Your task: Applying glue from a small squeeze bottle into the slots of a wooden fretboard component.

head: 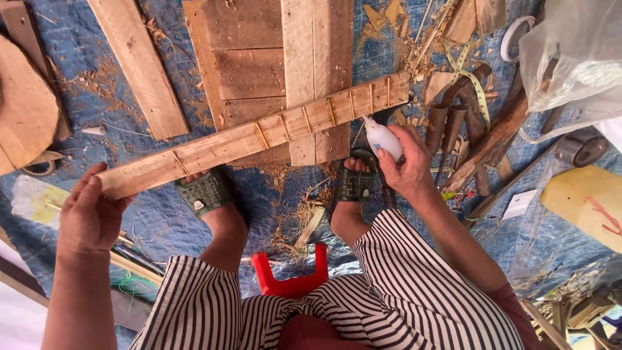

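The left hand gripped the lower-left end of a long notched wooden strip that ran diagonally up toward the upper right of the frame, while the right hand was closed round a small white glue bottle, its nozzle tipped at the strip's lower edge just right of centre. Done well, this called for a steady strip and a thin, even bead of glue squeezed gently into each notch, none spilling onto the pallet boards beneath.
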